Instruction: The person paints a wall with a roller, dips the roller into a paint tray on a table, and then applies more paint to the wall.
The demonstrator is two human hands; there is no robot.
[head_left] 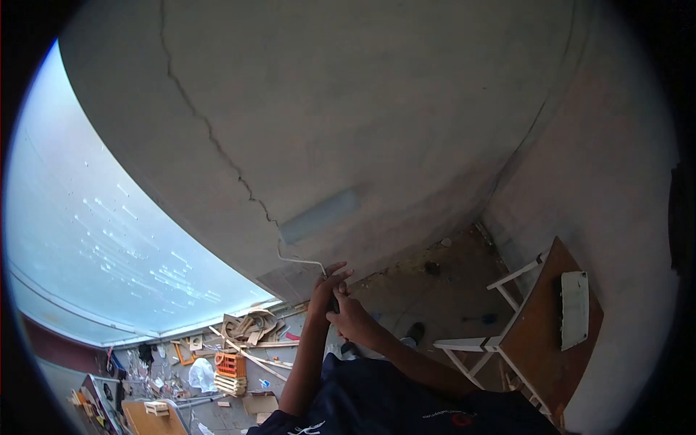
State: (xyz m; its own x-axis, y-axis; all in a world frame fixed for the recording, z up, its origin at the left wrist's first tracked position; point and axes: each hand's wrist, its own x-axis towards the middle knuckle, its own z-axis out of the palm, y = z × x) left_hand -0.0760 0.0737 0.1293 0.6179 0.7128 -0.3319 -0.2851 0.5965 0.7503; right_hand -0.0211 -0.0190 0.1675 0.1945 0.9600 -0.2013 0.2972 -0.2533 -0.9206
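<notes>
A paint roller with a pale blue-grey sleeve (319, 216) lies against the wall, its sleeve blurred. From the sleeve, a thin white bent rod (299, 260) leads down to the dark handle, which is mostly covered by my hands. My left hand (326, 285) is at the upper end of the handle, where the rod enters, with its fingers curved over it and their tips pointing right. Just below it, my right hand (351, 316) is closed around the handle, the thumb raised along it.
A long crack (210, 134) runs down the plastered wall (377, 101). At left is a bright frosted window (109, 232). Wood scraps (252, 330), an orange crate (230, 365) and a white bag (202, 375) litter the floor. At right, a brown-topped table (540, 319) carries a white panel (574, 310).
</notes>
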